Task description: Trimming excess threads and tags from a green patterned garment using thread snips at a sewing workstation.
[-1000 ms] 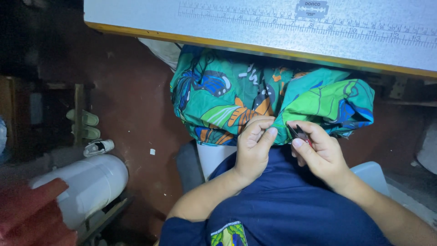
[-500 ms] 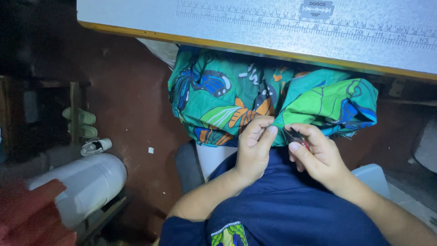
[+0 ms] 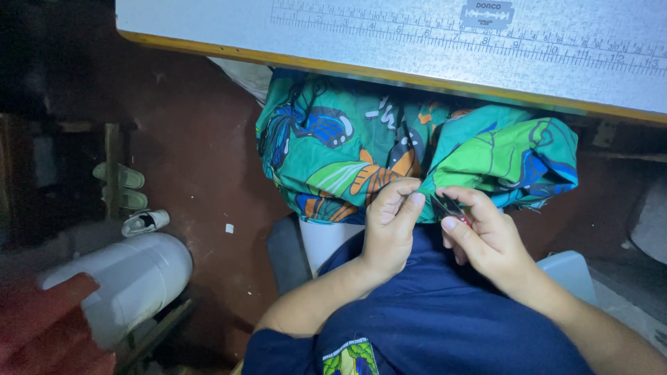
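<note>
Fabric, green with bright leaf and butterfly prints, hangs bunched from under the grey table edge onto the person's lap. Left hand pinches its lower hem with curled fingers; right hand, just beside, grips small dark snips at the same hem.

hands shifted slightly lower on printed fabric
</note>
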